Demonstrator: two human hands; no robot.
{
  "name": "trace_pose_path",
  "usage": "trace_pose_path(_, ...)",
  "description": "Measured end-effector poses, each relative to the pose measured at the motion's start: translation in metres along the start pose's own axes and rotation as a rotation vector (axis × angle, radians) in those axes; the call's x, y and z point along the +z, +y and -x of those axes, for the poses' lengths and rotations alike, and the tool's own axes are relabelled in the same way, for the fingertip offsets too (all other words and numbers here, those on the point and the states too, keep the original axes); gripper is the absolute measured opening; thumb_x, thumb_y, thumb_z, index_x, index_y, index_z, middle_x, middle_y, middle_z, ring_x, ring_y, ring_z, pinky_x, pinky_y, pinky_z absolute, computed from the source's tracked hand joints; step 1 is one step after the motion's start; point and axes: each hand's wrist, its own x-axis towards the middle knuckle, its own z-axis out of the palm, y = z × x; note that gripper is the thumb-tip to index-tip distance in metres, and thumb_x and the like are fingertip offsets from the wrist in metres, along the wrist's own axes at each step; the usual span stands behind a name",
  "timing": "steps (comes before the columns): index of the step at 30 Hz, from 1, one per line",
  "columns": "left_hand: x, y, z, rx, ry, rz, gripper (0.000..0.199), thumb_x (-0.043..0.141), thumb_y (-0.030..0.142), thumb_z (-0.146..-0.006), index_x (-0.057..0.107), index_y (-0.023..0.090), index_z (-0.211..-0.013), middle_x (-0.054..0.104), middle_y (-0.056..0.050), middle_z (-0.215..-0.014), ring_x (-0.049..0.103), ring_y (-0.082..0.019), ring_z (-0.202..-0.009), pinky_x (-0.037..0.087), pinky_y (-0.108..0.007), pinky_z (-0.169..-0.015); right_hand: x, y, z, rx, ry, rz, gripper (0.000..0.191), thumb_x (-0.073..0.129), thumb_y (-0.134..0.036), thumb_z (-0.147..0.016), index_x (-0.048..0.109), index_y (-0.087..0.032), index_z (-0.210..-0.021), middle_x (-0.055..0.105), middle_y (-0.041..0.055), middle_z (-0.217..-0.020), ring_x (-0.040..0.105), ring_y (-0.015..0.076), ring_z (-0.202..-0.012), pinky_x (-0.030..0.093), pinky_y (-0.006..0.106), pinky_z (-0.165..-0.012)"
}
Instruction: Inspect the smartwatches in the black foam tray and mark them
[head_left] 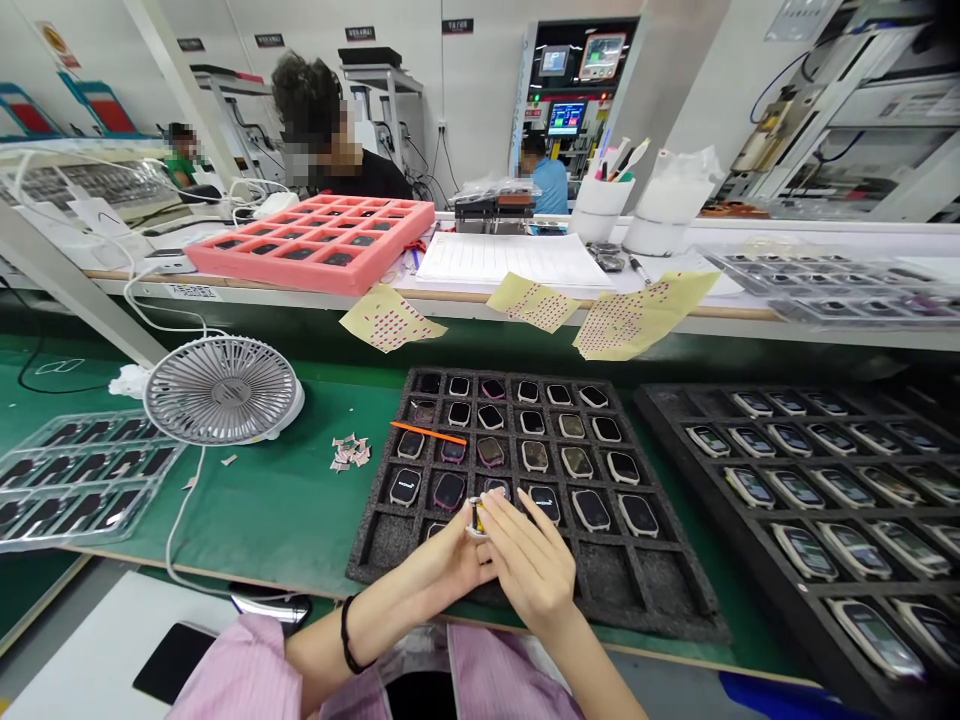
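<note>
You're at a long bench in a white-walled factory room (480,60), and its green rubbery mat (285,520) fills most of the view. Right in front of you sits a black foam tray (607,585) cut into square pockets, most holding rounded-rectangle watch bodies (591,510), with a thin orange strip (427,432) lying across it. Your left hand (442,560), black band (346,635) on the wrist, and your right hand (531,565) are close together over the tray's near edge, fingertips pinching a small watch body (476,517) between them, a yellow bit showing on it. Off right, a black tray (660,420) holds glossy-screened watches. Off left, there's a ribbed grey desk fan (221,390) and a clear moulded tray (82,480). Further back, a pink foam tray (315,240) sits on the shelf.
</note>
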Motion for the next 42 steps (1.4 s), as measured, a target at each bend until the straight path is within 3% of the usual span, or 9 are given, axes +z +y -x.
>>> trace_pose_path(7,0.008,-0.003,0.002,0.062,0.001,-0.023,0.036,0.066,0.045,-0.082,0.066,0.023,-0.11,0.069,-0.002,-0.101,0.061,-0.014,-0.097,0.041,-0.028,-0.096,0.002,0.002,-0.005,-0.028,0.08,-0.007,0.054,0.045,-0.003,-0.088,0.041,-0.015,-0.141,0.07,0.0115,-0.113,0.066,0.0235,-0.106,0.058,0.043,-0.092)
trace_pose_path(12,0.005,0.017,0.015,0.118,0.063,-0.113,0.039,0.065,0.045,-0.081,0.065,0.022,-0.113,0.066,-0.005,-0.101,0.061,-0.016,-0.093,0.046,-0.032,-0.09,-0.007,0.002,-0.011,0.004,-0.066,-0.095,0.06,0.061,-0.011,-0.084,0.042,-0.019,-0.14,0.068,0.0119,-0.118,0.061,0.0266,-0.114,0.049,0.052,-0.1)
trace_pose_path(15,0.005,0.045,0.031,0.276,0.12,-0.539,0.05,0.065,0.041,-0.08,0.058,0.022,-0.125,0.063,-0.007,-0.102,0.058,-0.021,-0.1,0.05,-0.034,-0.083,-0.014,0.004,-0.005,0.109,-0.119,-0.122,0.073,0.07,-0.024,-0.079,0.036,-0.02,-0.144,0.059,0.0149,-0.131,0.055,0.0291,-0.122,0.048,0.053,-0.101)
trace_pose_path(18,0.003,0.068,0.043,0.368,0.1,-1.269,0.043,0.066,0.027,-0.078,0.062,0.022,-0.12,0.062,-0.007,-0.107,0.057,-0.021,-0.101,0.049,-0.034,-0.087,-0.02,0.009,0.006,0.227,-0.095,-0.097,0.068,0.067,-0.02,-0.082,0.037,-0.021,-0.143,0.057,0.0147,-0.133,0.055,0.0282,-0.122,0.052,0.048,-0.097)
trace_pose_path(21,0.002,0.071,0.047,0.28,-0.001,-1.816,0.048,0.062,0.013,-0.075,0.06,0.022,-0.122,0.062,-0.008,-0.113,0.059,-0.023,-0.104,0.046,-0.037,-0.095,-0.024,0.013,0.014,0.273,-0.068,-0.073,0.058,0.06,-0.015,-0.085,0.042,-0.022,-0.14,0.06,0.0139,-0.129,0.06,0.0266,-0.117,0.054,0.044,-0.094)
trace_pose_path(26,0.004,0.054,0.039,0.084,-0.05,-2.223,0.061,0.057,0.001,-0.07,0.05,0.012,-0.13,0.061,-0.015,-0.116,0.059,-0.027,-0.106,0.049,-0.038,-0.092,-0.031,0.016,0.017,0.266,-0.028,-0.029,0.049,0.055,-0.009,-0.086,0.05,-0.02,-0.134,0.065,0.0125,-0.122,0.064,0.0244,-0.11,0.056,0.039,-0.091)
trace_pose_path(34,0.001,0.062,0.033,0.163,-0.038,-2.154,0.05,0.067,0.012,-0.066,0.06,0.017,-0.115,0.066,-0.009,-0.105,0.064,-0.024,-0.095,0.052,-0.033,-0.085,-0.037,0.021,0.025,0.282,0.011,0.01,0.038,0.053,-0.005,-0.086,0.058,-0.017,-0.122,0.07,0.0109,-0.107,0.067,0.0208,-0.102,0.055,0.034,-0.089)
trace_pose_path(38,0.017,0.072,0.034,0.296,0.019,-2.051,0.046,0.065,0.011,-0.069,0.062,0.019,-0.114,0.066,-0.006,-0.108,0.063,-0.022,-0.098,0.05,-0.031,-0.088,-0.04,0.021,0.025,0.31,0.036,0.015,0.035,0.052,-0.004,-0.087,0.059,-0.017,-0.118,0.071,0.0097,-0.102,0.068,0.0193,-0.096,0.055,0.032,-0.086)
trace_pose_path(42,0.034,0.06,0.018,0.311,-0.088,-2.066,0.041,0.066,0.014,-0.071,0.064,0.019,-0.112,0.065,-0.007,-0.109,0.063,-0.022,-0.098,0.05,-0.03,-0.087,-0.04,0.021,0.025,0.323,0.035,0.025,0.033,0.051,-0.004,-0.087,0.06,-0.017,-0.117,0.071,0.0094,-0.098,0.068,0.0181,-0.093,0.055,0.03,-0.084)
